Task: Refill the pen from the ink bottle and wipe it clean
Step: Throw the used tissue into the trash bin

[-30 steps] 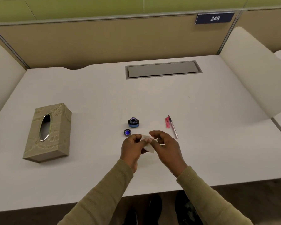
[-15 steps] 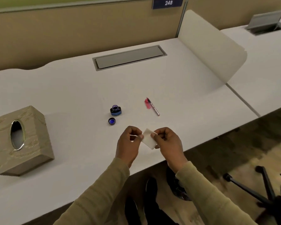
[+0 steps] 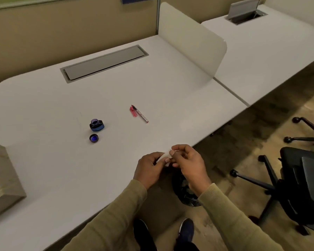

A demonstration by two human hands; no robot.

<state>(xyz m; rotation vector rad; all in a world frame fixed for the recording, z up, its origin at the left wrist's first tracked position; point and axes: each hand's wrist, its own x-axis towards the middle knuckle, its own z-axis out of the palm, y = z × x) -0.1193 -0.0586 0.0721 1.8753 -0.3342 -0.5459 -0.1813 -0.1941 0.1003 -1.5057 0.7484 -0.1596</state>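
Note:
Both hands hold a small folded white tissue (image 3: 165,156) above the desk's front edge. My left hand (image 3: 150,167) pinches its left side and my right hand (image 3: 188,163) pinches the right. The open ink bottle (image 3: 96,125) stands on the white desk (image 3: 43,160), with its blue cap (image 3: 94,138) lying just in front of it. Further right lies the pen (image 3: 141,114), and its pink cap (image 3: 133,111) rests beside the tip. Neither hand touches the pen or the bottle.
A tan tissue box (image 3: 2,185) sits at the desk's left edge. A grey cable hatch (image 3: 105,62) is set into the back of the desk. Under the desk front stands a dark waste bin (image 3: 185,192), and a black office chair (image 3: 301,187) is at the right.
The view has swung right and down, bringing the floor and chair into sight. My hands have moved with the tissue from near the bottle cap to the desk's front edge.

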